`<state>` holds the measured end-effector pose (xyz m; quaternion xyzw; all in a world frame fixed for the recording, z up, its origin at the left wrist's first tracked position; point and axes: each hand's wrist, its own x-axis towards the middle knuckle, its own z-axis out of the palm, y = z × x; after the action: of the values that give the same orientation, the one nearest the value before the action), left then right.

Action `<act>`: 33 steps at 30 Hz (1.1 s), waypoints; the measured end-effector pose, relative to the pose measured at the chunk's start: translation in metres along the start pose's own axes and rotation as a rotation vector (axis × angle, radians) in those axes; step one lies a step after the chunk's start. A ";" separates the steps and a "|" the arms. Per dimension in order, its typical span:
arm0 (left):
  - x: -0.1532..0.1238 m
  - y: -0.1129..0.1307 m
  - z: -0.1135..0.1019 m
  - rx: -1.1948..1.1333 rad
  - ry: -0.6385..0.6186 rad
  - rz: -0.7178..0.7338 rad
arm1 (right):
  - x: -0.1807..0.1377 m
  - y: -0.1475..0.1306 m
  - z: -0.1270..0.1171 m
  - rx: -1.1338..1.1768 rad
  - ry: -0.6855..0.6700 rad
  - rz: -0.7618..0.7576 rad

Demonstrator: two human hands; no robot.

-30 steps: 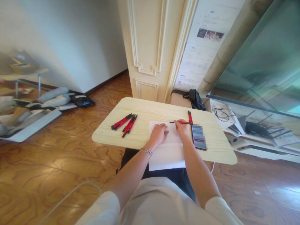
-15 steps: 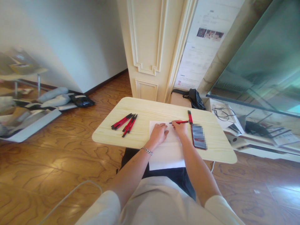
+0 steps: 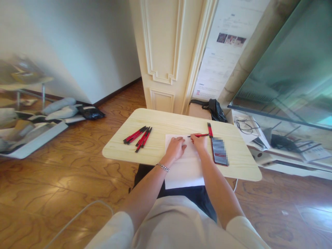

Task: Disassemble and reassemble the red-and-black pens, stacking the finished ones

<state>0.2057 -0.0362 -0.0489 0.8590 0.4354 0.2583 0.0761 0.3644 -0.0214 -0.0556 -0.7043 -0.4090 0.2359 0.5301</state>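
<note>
A white sheet of paper [image 3: 185, 173] lies on the pale wooden table [image 3: 238, 152] and hangs over its near edge. My left hand [image 3: 175, 148] rests open on the upper left of the sheet, fingers lying on it. With my right hand [image 3: 199, 141] I grip a red and black pen [image 3: 203, 135], its dark tip pointing left at the paper. Whether the tip touches the paper I cannot tell. To the right lie more red and black pens [image 3: 210, 130], just above a phone [image 3: 220, 152] with a blurred screen. Several similar pens [image 3: 138, 137] are grouped at the left.
A black bag [image 3: 216, 110] sits past the table's far edge. Cables and papers lie on a white cabinet [image 3: 275, 164] at right, below a large dark screen [image 3: 287, 69]. A white box of packages [image 3: 38, 140] stands on the floor at left. A white cable [image 3: 77, 216] crosses the floor.
</note>
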 end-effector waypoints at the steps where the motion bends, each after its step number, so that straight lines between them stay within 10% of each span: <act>1: 0.000 0.000 0.000 -0.001 -0.001 -0.003 | 0.000 -0.001 -0.001 0.047 -0.002 0.003; 23: 0.000 0.000 0.000 -0.036 -0.003 -0.024 | -0.004 -0.002 -0.001 -0.017 -0.029 -0.027; 33: 0.005 -0.001 -0.001 -0.052 -0.031 0.000 | 0.003 -0.012 -0.011 0.626 0.079 0.081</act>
<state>0.2065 -0.0316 -0.0469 0.8606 0.4274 0.2560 0.1053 0.3704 -0.0231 -0.0401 -0.5312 -0.2671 0.3439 0.7268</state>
